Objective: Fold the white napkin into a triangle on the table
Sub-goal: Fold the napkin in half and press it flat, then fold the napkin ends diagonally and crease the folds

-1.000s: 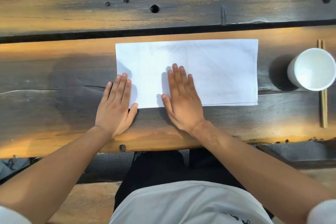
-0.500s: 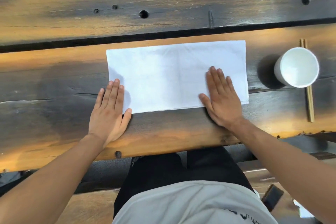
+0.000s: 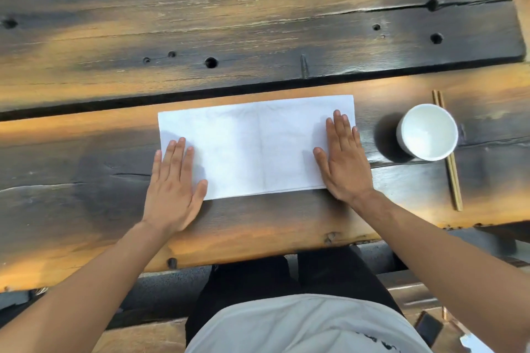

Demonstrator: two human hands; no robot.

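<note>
From the head view, the white napkin is lying as a long rectangle on the wooden desk. The left hand is pressing flat, fingers straight, on its near left corner; the right hand is pressing flat on its right end. A white cup is sitting on chopsticks nearby. No writing is readable.

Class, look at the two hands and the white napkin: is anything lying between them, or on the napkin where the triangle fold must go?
Nothing visible does. The left hand and right hand press flat on the white rectangular napkin. The white round cup and wooden chopsticks lie apart, to its right.
</note>
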